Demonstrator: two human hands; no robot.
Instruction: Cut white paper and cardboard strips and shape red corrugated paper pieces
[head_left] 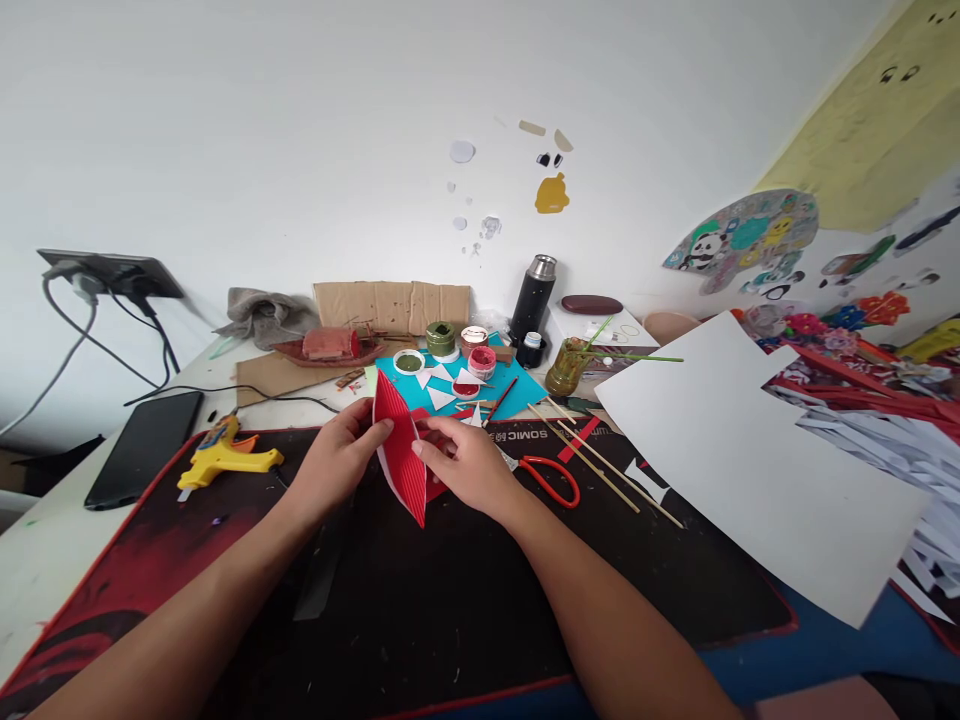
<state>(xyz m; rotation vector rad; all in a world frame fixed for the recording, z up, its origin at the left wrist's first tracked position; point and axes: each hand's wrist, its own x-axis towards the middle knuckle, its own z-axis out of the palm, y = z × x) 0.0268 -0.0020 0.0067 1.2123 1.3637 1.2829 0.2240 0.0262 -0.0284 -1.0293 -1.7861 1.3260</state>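
My left hand (347, 448) and my right hand (465, 462) hold a piece of red corrugated paper (400, 450) between them, above the black desk mat (420, 620). The paper is pointed at its top and bottom ends and has a pale edge. My left thumb presses on its left side, while the fingers behind are partly hidden. On the right edge, my right thumb and fingers pinch it. Just beyond my right hand lie scissors with red handles (551, 482). More red paper shows behind the held piece.
A yellow glue gun (229, 457) and a black phone (144, 450) lie at the left. Paint jars (441, 339) stand at the back near a black flask (533, 298). Wooden sticks (600, 470) and a large white sheet (757, 470) lie at the right.
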